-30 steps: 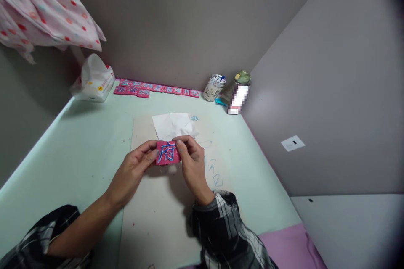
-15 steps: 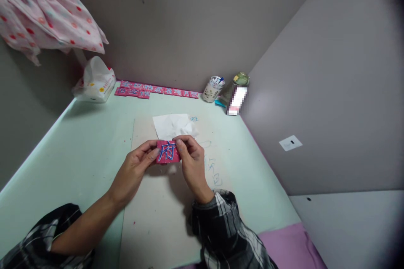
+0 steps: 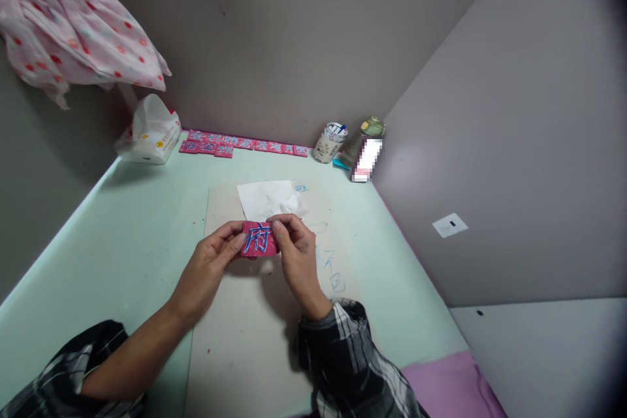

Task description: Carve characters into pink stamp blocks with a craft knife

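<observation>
A small pink-red tile bears a blue, white-edged character and is held up facing me above the board. My left hand pinches its left edge between thumb and fingers. At the right edge, my right hand grips it the same way, thumb in front. Beneath lies a beige board with blue handwriting on its right part. A white paper sheet rests on the board just beyond my hands.
Pink character tiles line the table's back edge in rows. A tissue pack stands at back left; a pen cup, a phone and a green-topped jar at back right. Polka-dot cloth hangs upper left.
Both hands keep the same grip on the tile, which is nearly still. The whole view has shifted slightly, with the scene a little lower in the frame.
</observation>
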The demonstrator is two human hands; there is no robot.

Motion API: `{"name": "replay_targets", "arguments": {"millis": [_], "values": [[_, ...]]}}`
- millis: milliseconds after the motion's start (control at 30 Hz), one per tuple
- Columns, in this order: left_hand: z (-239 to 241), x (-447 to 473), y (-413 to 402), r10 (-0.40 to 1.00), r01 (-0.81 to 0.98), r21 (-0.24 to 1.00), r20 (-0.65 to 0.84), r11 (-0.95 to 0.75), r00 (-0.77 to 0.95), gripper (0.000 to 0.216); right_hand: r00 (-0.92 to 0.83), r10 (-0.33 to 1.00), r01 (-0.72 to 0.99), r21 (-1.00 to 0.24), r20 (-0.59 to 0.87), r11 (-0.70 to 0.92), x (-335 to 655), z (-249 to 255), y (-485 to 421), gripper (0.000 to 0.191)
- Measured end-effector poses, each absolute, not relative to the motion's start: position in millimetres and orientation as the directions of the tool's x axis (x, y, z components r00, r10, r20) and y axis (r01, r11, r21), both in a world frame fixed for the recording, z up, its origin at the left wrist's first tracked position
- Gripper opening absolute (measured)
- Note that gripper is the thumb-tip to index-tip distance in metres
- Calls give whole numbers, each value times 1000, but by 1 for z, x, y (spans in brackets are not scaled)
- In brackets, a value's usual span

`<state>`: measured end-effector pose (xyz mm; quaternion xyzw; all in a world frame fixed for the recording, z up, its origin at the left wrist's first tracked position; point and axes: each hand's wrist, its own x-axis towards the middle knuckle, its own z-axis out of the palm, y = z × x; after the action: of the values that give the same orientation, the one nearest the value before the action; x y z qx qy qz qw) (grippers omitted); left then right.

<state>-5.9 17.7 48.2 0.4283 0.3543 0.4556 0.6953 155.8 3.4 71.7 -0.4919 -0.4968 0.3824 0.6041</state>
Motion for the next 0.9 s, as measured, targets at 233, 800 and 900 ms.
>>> {"name": "replay_targets", "arguments": {"millis": [233,800,900], "values": [[47,-4,20,939,-333,919,-94,209,332,28,211,952,24,-975,221,221,155,72,3,22],[49,-5,19,945,-327,927,-78,185,316,33,209,955,27,-978,210,209,156,68,3,24],[51,-6,19,951,-318,934,-63,163,303,33,189,965,19,-983,181,181,156,68,2,26]]}}
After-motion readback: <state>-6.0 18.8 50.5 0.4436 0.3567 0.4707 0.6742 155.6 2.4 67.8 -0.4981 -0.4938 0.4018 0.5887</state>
